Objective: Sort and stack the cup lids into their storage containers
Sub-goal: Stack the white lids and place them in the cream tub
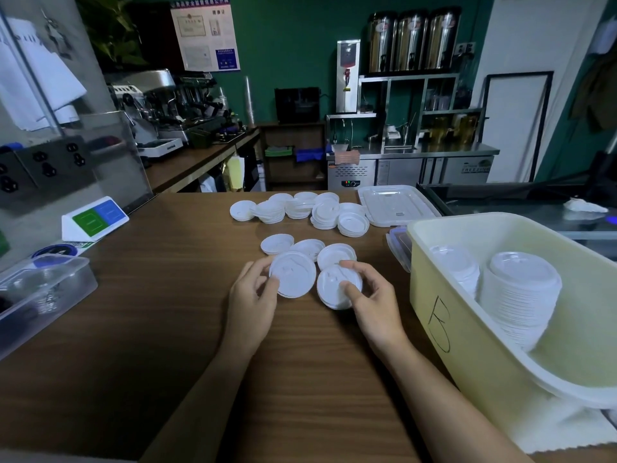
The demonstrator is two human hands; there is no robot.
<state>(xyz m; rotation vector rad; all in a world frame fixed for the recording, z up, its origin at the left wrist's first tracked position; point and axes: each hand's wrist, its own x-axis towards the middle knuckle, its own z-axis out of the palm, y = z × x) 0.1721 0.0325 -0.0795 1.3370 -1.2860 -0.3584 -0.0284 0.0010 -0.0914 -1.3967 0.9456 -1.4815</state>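
At a café counter [160, 315], the left hand [256, 292] pinches one lid [293, 272] by its rim, the right hand [371, 297] a second lid [334, 285]. Stacked lids [522, 285] sit in the bin [467, 332] right of the grips; loose lids [300, 207] beyond await sorting.

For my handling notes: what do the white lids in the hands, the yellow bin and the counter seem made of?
White round lids: thin moulded plastic, matte; raised rims and pressed ridges show. Pale yellow rectangular bin: thicker plastic, smooth, slightly translucent walls. Brown counter: wood grain, perhaps laminate or veneer; cannot tell which.
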